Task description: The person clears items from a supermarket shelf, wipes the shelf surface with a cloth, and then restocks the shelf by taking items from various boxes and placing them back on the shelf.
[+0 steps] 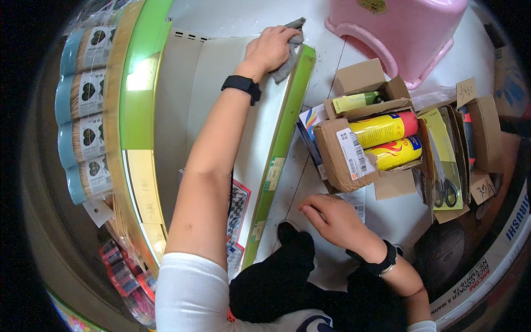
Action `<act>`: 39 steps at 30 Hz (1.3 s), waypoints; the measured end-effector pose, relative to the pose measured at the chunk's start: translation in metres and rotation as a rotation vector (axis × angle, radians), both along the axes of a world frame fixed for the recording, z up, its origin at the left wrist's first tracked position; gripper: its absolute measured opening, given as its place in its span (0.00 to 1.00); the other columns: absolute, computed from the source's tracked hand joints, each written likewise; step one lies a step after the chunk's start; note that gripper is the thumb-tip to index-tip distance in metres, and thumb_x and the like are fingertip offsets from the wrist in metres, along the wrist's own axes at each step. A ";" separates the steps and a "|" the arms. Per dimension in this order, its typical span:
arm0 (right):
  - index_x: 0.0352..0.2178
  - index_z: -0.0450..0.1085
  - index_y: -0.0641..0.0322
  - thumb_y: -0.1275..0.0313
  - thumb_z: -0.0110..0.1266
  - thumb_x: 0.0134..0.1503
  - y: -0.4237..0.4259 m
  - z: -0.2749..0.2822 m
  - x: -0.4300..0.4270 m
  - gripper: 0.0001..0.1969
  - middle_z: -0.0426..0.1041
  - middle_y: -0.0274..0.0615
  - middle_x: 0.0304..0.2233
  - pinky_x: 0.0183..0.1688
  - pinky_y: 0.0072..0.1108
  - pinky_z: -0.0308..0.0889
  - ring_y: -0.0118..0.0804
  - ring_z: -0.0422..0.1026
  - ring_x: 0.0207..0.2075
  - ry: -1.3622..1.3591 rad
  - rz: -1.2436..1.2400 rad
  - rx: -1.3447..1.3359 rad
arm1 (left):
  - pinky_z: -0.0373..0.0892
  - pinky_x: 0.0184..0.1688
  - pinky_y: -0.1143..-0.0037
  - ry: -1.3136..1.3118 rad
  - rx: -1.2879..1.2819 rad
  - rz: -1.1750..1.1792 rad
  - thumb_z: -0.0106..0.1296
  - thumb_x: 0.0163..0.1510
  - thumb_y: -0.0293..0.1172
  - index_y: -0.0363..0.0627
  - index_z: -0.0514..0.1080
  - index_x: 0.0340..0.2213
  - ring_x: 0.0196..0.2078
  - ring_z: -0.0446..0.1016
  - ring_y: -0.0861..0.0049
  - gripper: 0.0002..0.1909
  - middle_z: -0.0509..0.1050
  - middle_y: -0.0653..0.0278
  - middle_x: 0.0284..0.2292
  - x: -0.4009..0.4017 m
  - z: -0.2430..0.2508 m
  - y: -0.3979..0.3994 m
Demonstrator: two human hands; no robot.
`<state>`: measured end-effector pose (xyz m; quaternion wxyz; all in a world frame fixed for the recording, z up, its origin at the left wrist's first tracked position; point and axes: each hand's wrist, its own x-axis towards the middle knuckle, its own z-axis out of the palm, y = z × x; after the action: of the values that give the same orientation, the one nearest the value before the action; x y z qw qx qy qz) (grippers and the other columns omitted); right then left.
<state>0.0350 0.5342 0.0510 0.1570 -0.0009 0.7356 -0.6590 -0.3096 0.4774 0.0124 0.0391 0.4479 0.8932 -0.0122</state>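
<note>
My left hand [269, 49], stretched far forward, presses a grey cloth [285, 70] onto the far front corner of a white metal shelf [253, 128]. The cloth lies under the fingers and reaches the green price strip [286, 124] along the shelf's front edge. Above the floor, my right hand [334, 220] hangs loosely curled, with nothing visible in it. Just beyond that hand stands an opened cardboard box [344, 159] with yellow gas canisters [394, 153] in it. Boxes with a checkered print [238, 207] lie on the near part of the shelf, partly hidden by my left arm.
An upper shelf with a green and yellow edge [143, 108] holds bundles of wooden skewers [93, 91] at left. A pink plastic stool [398, 33] stands ahead on the tiled floor. Packaged scissors [444, 166] stick out of cartons at right. A rice cooker box [481, 269] curves along the lower right.
</note>
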 end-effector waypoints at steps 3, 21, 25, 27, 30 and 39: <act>0.32 0.68 0.60 0.68 0.45 0.54 0.009 -0.001 0.005 0.09 0.71 0.46 0.27 0.30 0.29 0.64 0.46 0.70 0.29 -0.118 -0.040 0.020 | 0.62 0.49 0.67 0.046 0.041 0.125 0.36 0.47 0.27 0.59 0.67 0.42 0.50 0.62 0.66 0.21 0.66 0.66 0.46 -0.008 -0.003 -0.017; 0.29 0.68 0.62 0.68 0.45 0.52 0.010 -0.005 0.014 0.09 0.71 0.49 0.27 0.33 0.35 0.64 0.51 0.69 0.31 -0.135 -0.066 0.110 | 0.60 0.49 0.59 0.187 -0.204 0.391 0.37 0.51 0.31 0.49 0.67 0.43 0.51 0.60 0.60 0.17 0.66 0.61 0.46 -0.088 -0.009 -0.064; 0.28 0.68 0.62 0.68 0.45 0.53 0.004 -0.004 0.016 0.09 0.70 0.50 0.26 0.32 0.35 0.64 0.51 0.69 0.31 -0.077 -0.044 0.099 | 0.64 0.44 0.62 0.213 -0.002 0.235 0.36 0.48 0.25 0.46 0.70 0.37 0.43 0.65 0.59 0.15 0.70 0.60 0.39 -0.032 -0.006 -0.034; 0.28 0.67 0.62 0.68 0.44 0.53 0.001 -0.001 0.013 0.09 0.70 0.50 0.26 0.32 0.35 0.64 0.51 0.69 0.31 -0.090 -0.002 0.115 | 0.64 0.42 0.61 0.205 0.092 0.124 0.39 0.48 0.28 0.48 0.71 0.34 0.41 0.67 0.62 0.13 0.71 0.60 0.36 -0.009 -0.012 -0.012; 0.28 0.67 0.62 0.69 0.44 0.53 -0.001 0.000 0.017 0.08 0.70 0.50 0.26 0.32 0.35 0.64 0.52 0.69 0.31 -0.040 -0.009 0.104 | 0.63 0.43 0.60 0.062 0.190 0.089 0.38 0.45 0.28 0.53 0.72 0.32 0.43 0.66 0.62 0.14 0.71 0.60 0.34 0.023 -0.015 0.023; 0.29 0.67 0.63 0.70 0.45 0.53 -0.012 0.009 0.029 0.07 0.70 0.49 0.26 0.32 0.33 0.64 0.52 0.68 0.30 -0.090 -0.015 0.031 | 0.64 0.47 0.68 -0.403 0.362 -0.083 0.37 0.48 0.27 0.38 0.65 0.42 0.42 0.69 0.60 0.18 0.70 0.49 0.39 0.014 -0.009 0.073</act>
<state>0.0639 0.5221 0.0598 0.1848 0.0368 0.7377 -0.6483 -0.2959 0.5509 0.0037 0.1350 0.4771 0.8359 0.2353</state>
